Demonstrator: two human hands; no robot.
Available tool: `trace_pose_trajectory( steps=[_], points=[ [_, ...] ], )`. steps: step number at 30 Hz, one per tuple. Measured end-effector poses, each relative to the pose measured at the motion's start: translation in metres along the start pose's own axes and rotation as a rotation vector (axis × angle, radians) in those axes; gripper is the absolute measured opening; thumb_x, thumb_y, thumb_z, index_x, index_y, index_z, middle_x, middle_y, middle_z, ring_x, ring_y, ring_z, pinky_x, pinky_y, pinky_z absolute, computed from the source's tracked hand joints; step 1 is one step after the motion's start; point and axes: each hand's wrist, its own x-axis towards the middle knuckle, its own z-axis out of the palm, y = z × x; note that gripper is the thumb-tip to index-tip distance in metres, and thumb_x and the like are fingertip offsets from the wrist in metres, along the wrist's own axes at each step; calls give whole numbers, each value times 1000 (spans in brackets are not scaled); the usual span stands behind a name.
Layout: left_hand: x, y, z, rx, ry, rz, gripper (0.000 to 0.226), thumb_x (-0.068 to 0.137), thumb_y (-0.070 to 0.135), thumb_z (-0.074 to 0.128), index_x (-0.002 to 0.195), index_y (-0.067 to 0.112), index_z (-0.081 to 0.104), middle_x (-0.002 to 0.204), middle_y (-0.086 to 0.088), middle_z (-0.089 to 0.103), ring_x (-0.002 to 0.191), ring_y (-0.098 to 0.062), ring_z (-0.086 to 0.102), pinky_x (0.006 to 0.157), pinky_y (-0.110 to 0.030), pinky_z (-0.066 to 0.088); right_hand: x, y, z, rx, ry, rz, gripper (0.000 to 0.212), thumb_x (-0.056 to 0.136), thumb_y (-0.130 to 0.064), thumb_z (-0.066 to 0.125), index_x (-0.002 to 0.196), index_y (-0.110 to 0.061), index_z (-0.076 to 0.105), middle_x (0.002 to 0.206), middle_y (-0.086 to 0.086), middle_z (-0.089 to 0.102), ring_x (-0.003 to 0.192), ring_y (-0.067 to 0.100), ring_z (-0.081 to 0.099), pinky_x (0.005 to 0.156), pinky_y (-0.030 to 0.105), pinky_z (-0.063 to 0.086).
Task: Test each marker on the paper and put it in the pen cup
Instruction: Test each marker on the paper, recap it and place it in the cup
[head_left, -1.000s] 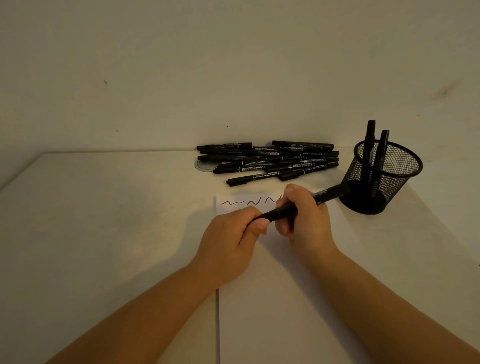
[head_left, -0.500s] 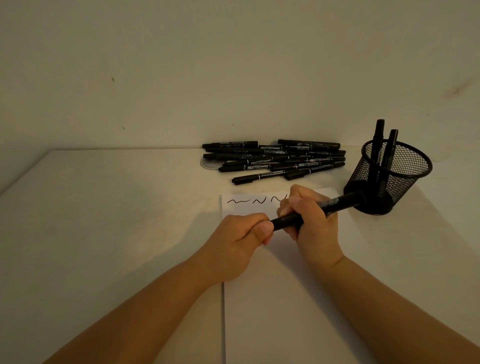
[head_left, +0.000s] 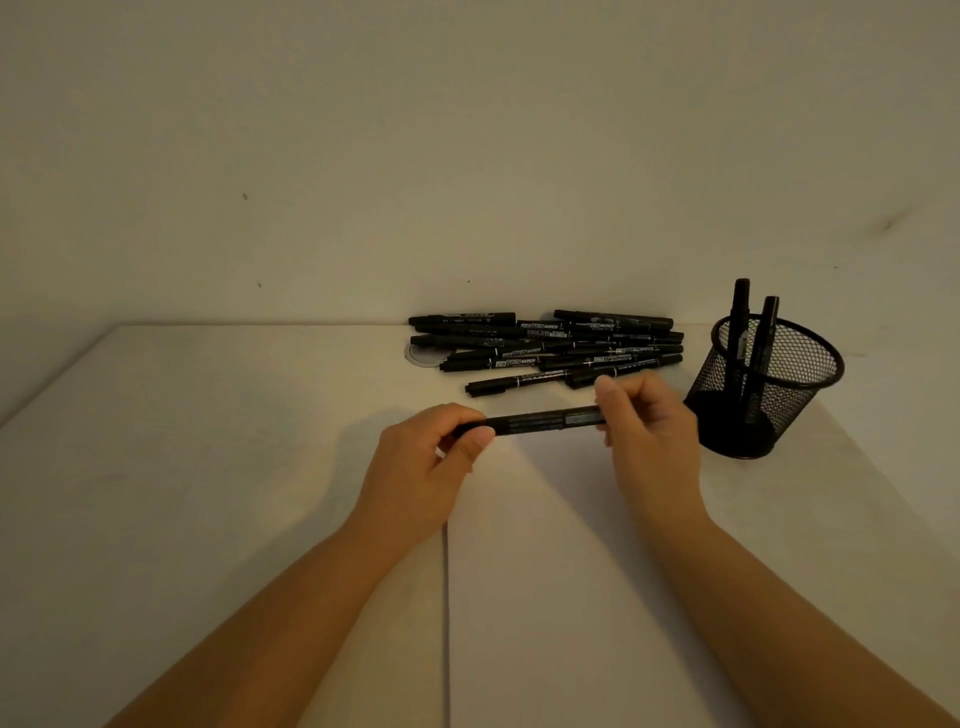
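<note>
A black marker (head_left: 545, 420) is held level above the white paper (head_left: 561, 571). My left hand (head_left: 426, 467) pinches its left end and my right hand (head_left: 649, 426) grips its right end. Whether its cap is on I cannot tell. The hands and marker hide the squiggles at the paper's top. A black mesh pen cup (head_left: 769, 387) stands to the right of my right hand with two markers upright in it. A pile of several black markers (head_left: 545, 345) lies by the wall behind my hands.
The white table (head_left: 208, 467) runs to the wall at the back, with its left edge slanting at far left. A small clear round disc (head_left: 422, 354) lies under the pile's left end.
The marker has turned from a slant to level and lifted off the paper. My hands have moved apart to its two ends. The view has tilted down a little.
</note>
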Motion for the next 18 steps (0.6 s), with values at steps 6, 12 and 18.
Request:
trace_pose_trajectory(
  steps=[6, 12, 18],
  points=[
    [3, 1, -5, 266, 22, 125, 26, 89, 43, 47, 93, 23, 65, 76, 14, 57, 63, -5, 51, 59, -16, 42, 1, -13, 3, -709, -357, -642, 16, 81, -30, 64, 85, -16, 71, 75, -4, 66, 72, 15, 51, 65, 25, 35],
    [10, 19, -11, 539, 48, 406, 37, 87, 46, 39, 86, 22, 67, 70, 9, 63, 54, -7, 55, 47, -15, 39, -3, -26, 2, -918, -445, -822, 21, 72, -20, 77, 91, -14, 69, 71, -1, 66, 62, 19, 56, 55, 26, 38],
    [44, 25, -6, -69, 18, -5, 24, 91, 45, 41, 86, 30, 58, 69, 15, 61, 64, 0, 60, 57, -12, 43, 27, -60, -30, -965, -200, -625, 23, 75, -13, 73, 95, -11, 61, 73, 5, 67, 62, 27, 60, 56, 34, 45]
  ],
)
